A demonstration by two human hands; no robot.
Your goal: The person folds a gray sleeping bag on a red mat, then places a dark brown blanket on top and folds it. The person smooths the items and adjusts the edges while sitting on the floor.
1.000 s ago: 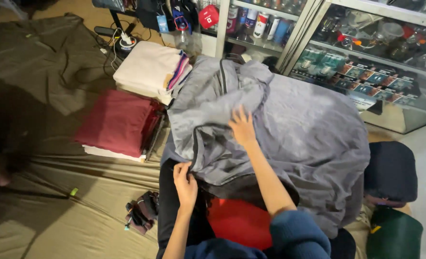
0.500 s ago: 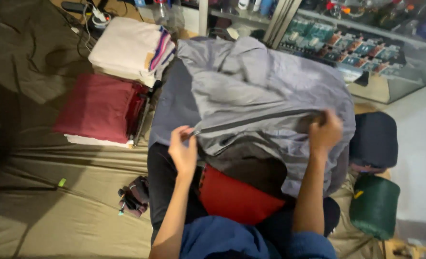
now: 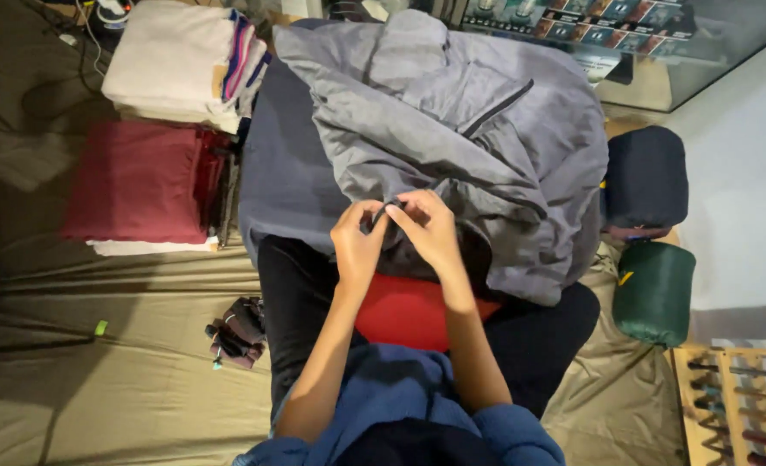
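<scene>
Olive-brown cloth is covering the floor (image 3: 98,388) far to the left of both hands, and a small green scrap (image 3: 100,327) is lying on it. Nearer, a folded maroon pile (image 3: 137,181) is resting up and to the left of the left hand, with a cream folded stack (image 3: 171,60) showing striped edges just beyond it. Below and left of that hand, a dark bundled item (image 3: 238,330) is lying on the floor cloth beside the person's black trouser leg.

At the centre, the left hand (image 3: 357,246) is pinching a small dark part at the near hem of the grey jacket (image 3: 452,129), its grip narrow, thumb and fingers closed on the cloth. The right hand (image 3: 430,229) is touching it fingertip to fingertip, its grip likewise closed on the same dark bit; what exactly that bit is cannot be told. The jacket is spreading away from both hands, draped over the person's lap and rumpled at the top. Directly beneath the wrists, a red cushion (image 3: 409,311) is sitting on the lap.

Right of the right hand, a navy rolled bag (image 3: 646,177) is lying beyond the jacket's edge, with a dark green rolled bag (image 3: 655,293) just below it. Farther up and right, a glass display case (image 3: 659,43) is standing.
</scene>
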